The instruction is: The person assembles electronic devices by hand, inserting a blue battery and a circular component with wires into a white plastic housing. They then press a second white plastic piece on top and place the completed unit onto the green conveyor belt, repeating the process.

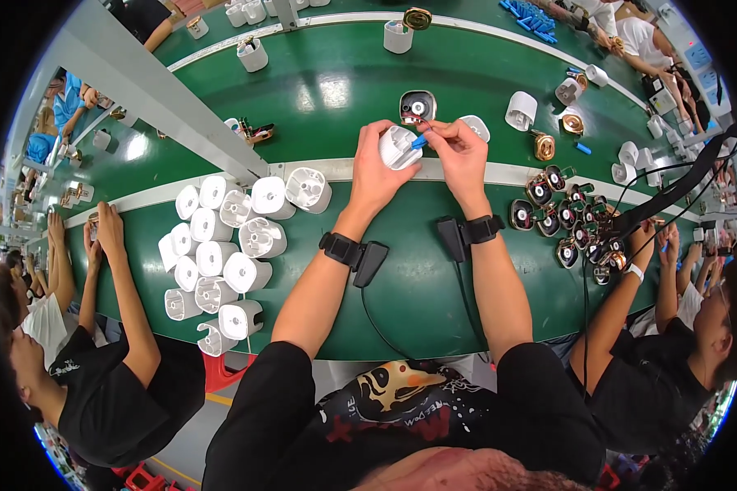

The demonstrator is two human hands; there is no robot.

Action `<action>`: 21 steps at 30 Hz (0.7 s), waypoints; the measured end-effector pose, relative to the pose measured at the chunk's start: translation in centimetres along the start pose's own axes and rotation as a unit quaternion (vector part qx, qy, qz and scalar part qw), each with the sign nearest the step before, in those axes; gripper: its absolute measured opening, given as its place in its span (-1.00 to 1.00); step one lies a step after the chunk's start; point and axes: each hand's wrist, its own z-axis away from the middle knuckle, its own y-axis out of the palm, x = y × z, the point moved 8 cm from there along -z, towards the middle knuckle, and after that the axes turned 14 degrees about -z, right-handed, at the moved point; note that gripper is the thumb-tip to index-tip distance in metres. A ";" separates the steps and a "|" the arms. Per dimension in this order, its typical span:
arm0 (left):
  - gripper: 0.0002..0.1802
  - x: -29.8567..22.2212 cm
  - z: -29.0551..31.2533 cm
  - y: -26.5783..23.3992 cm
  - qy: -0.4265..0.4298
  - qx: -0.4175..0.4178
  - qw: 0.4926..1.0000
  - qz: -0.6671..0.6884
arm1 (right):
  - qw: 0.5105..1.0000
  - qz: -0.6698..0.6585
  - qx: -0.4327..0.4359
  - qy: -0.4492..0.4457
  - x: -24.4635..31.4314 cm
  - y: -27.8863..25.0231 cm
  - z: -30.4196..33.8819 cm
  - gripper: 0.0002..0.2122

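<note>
My left hand (374,168) grips a white plastic housing (395,150), its fingers and thumb wrapped round the sides. At the housing's right side, my right hand (458,155) pinches a small blue cylinder (419,141) that looks like a battery cell. Whether the cylinder's lower end is inside the housing I cannot tell. Just beyond my hands lies a dark, gold-rimmed part with a round white centre (418,107), close to my right fingertips. Another white housing (474,128) sits behind my right hand, partly hidden by it. Both wrists wear black straps with small black boxes.
Several white housings (213,258) stand grouped at left on the green table (344,286). Several dark and gold parts (567,214) cluster at right, near black cables (671,196). A metal post (164,90) rises at left. Co-workers sit on both sides. More parts ride the green strip beyond.
</note>
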 end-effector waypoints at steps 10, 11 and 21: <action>-0.24 1.6 -0.2 -0.2 -0.024 -0.019 0.999 0.020 | 0.980 0.172 0.069 -0.070 -1.2 2.0 1.0 -0.90; -0.24 1.6 -0.2 -0.2 -0.028 -0.030 0.999 0.029 | 0.979 0.180 0.075 -0.061 -1.7 2.1 1.1 -0.86; -0.17 3.0 0.1 0.7 -0.047 0.000 0.990 0.133 | 0.993 0.020 0.107 0.053 -2.9 4.7 2.5 -0.49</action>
